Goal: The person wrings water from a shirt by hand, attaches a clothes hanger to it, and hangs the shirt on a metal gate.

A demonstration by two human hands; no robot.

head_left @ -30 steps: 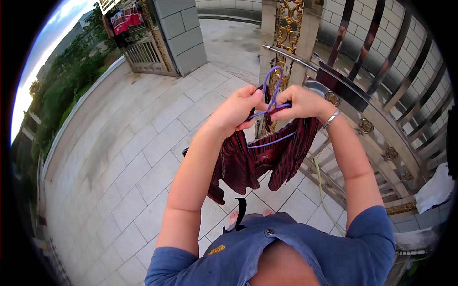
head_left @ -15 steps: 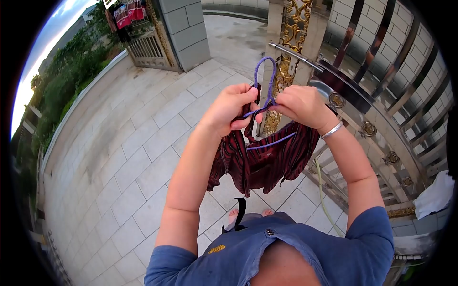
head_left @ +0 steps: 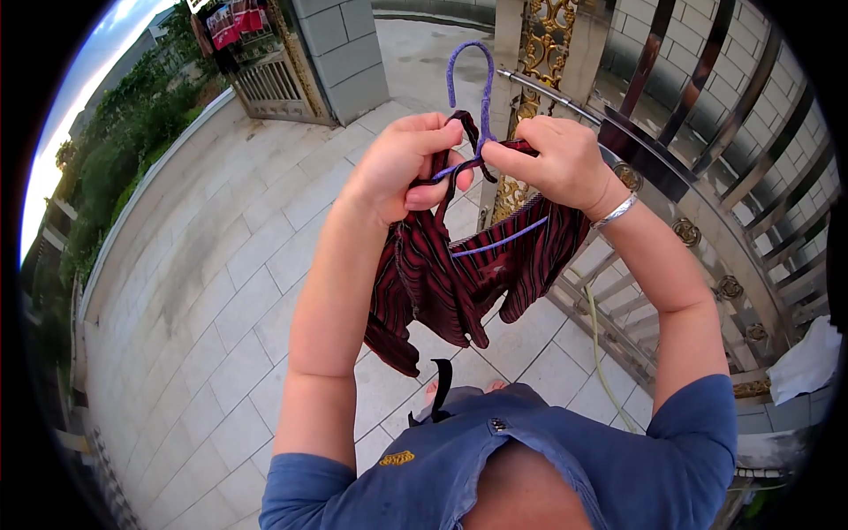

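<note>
A purple clothes hanger (head_left: 487,84) stands upright between my hands, its hook pointing up. From it hangs a dark red garment (head_left: 446,283) with black stripes and thin straps. My left hand (head_left: 397,168) is closed, thumb and fingers pinching a dark strap beside the hanger's neck, with part of the purple arm at its fingers. My right hand (head_left: 561,163), wearing a silver bracelet (head_left: 616,210), closes around the hanger just below the hook, with dark strap fabric at its fingers. The lower purple bar shows across the garment's opening. Both palms' insides are hidden.
A metal gate (head_left: 698,177) with a horizontal bolt (head_left: 548,93) is close on my right. Pale floor tiles (head_left: 238,291) spread below and left. Clothes (head_left: 234,22) hang by a far gate, and white cloth (head_left: 806,362) lies at right.
Both hands and the hanger have risen slightly, with the hook shifting left. The garment has swung left at its lower edge, and a strap now loops higher beside the hanger's neck.
</note>
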